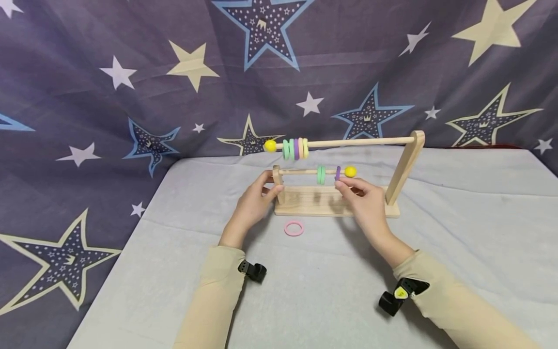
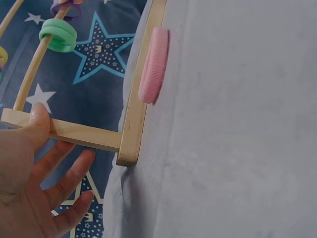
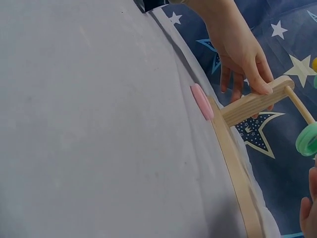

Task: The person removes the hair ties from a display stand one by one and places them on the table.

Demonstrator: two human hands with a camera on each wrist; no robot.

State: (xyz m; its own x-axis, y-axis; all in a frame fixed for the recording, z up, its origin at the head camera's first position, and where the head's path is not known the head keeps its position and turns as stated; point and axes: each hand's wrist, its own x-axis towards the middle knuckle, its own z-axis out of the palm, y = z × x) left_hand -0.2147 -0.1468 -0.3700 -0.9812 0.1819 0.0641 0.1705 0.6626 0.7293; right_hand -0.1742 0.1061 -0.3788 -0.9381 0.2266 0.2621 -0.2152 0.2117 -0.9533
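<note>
Five rings (image 1: 296, 149) hung on the upper rod (image 1: 362, 142) and two green rings (image 1: 321, 175) on the lower rod (image 1: 301, 171), where the right hand (image 1: 366, 201) pinched a purple ring (image 1: 337, 171); the left hand (image 1: 255, 201) gripped the short post (image 2: 84, 134), leaving the pink ring (image 2: 156, 64) unthreaded off the base's (image 1: 314, 209) front edge.

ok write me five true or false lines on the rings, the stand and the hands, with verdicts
1. The left hand grips the shorter upright of the pale wooden stand. True.
2. The round pink fabric ring hangs on the stand's upper bar. False: it lies on the pale grey cloth, in front of the stand.
3. Mint-green rings hang on the round wooden lower bar. True.
4. The right hand lies flat on the cloth. False: it holds the thin purple ring on the lower bar.
5. A round yellow ball caps the lower bar's free end. True.
</note>
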